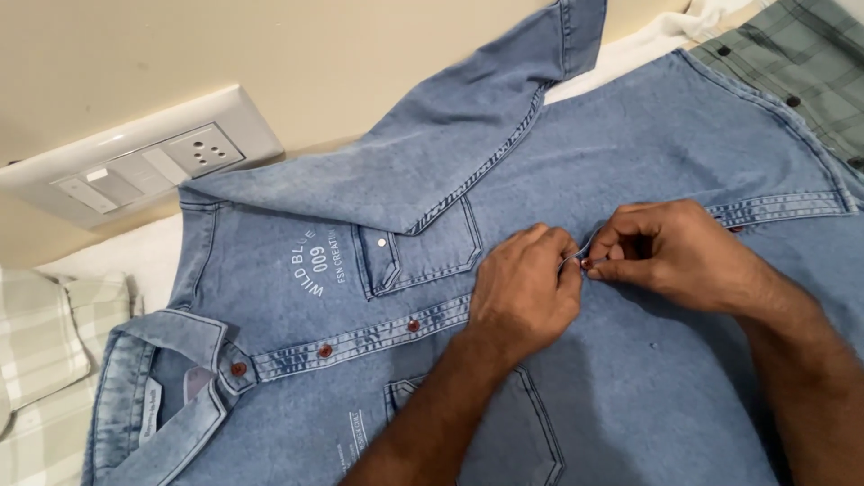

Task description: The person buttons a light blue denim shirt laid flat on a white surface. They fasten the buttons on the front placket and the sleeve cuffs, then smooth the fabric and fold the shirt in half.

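A light blue denim shirt (648,135) lies flat, collar at the lower left, one sleeve folded across the chest. Its front placket (360,340) runs left to right with reddish-brown buttons, three of them closed near the collar. My left hand (522,292) pinches the placket edge at mid-shirt. My right hand (670,252) meets it from the right, fingertips pinched on a small reddish button (586,264) and the fabric around it. Both hands touch at that spot.
A white wall switch plate with a socket (148,160) sits on the beige wall at upper left. A pale checked cloth (40,360) lies at the left edge. A green plaid garment (801,63) lies at top right, with white cloth (630,49) beneath.
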